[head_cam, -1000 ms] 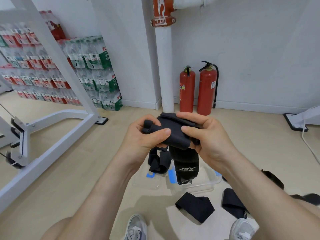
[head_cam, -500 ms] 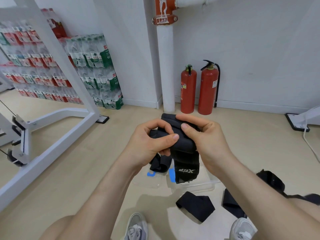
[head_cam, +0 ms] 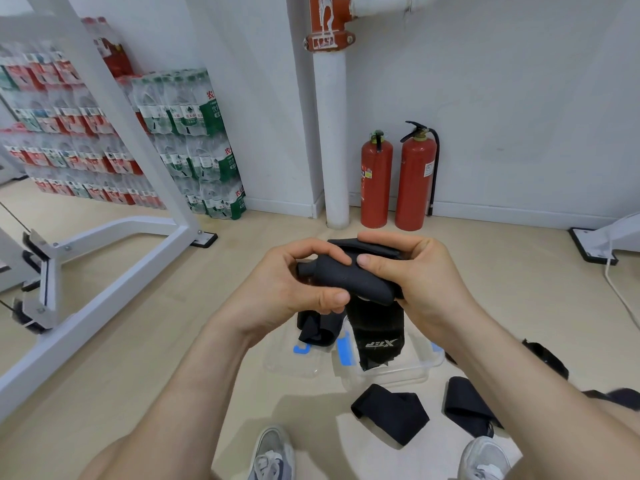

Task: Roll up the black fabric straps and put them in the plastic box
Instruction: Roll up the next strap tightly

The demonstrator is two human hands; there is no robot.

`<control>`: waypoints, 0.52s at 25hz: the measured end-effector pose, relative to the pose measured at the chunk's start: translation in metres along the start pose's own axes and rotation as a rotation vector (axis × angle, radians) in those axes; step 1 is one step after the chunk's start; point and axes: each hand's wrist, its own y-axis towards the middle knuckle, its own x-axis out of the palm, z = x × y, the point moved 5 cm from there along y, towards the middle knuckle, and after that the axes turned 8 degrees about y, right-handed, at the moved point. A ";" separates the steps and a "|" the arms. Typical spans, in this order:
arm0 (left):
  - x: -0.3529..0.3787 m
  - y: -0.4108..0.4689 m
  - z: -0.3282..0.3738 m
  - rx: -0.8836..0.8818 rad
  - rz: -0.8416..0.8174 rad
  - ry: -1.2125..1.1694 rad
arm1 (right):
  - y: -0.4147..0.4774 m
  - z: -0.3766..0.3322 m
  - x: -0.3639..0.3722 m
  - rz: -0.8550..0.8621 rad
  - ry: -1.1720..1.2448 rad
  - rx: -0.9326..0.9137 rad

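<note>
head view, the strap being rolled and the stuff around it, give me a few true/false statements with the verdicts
1. The left hand and the right hand both grip the black strap. True.
2. The strap's loose end, with white lettering, hangs down in front of the plastic box in this view. True.
3. The plastic box stands on a table. False: it stands on the floor.
4. Every other strap is already in the box. False: at least two loose straps lie on the floor beside it.
5. Only one extinguisher stands at the wall. False: two red fire extinguishers stand there side by side.
</note>
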 end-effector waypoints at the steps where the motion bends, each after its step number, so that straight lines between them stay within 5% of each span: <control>1: -0.001 -0.001 0.001 0.020 -0.005 0.001 | 0.000 0.000 0.000 -0.007 0.011 -0.004; 7: -0.004 0.004 -0.007 0.075 0.205 -0.019 | -0.003 0.000 0.006 -0.022 0.094 0.039; 13: 0.006 0.004 -0.006 0.079 0.219 -0.040 | 0.001 0.002 -0.002 0.028 0.080 0.075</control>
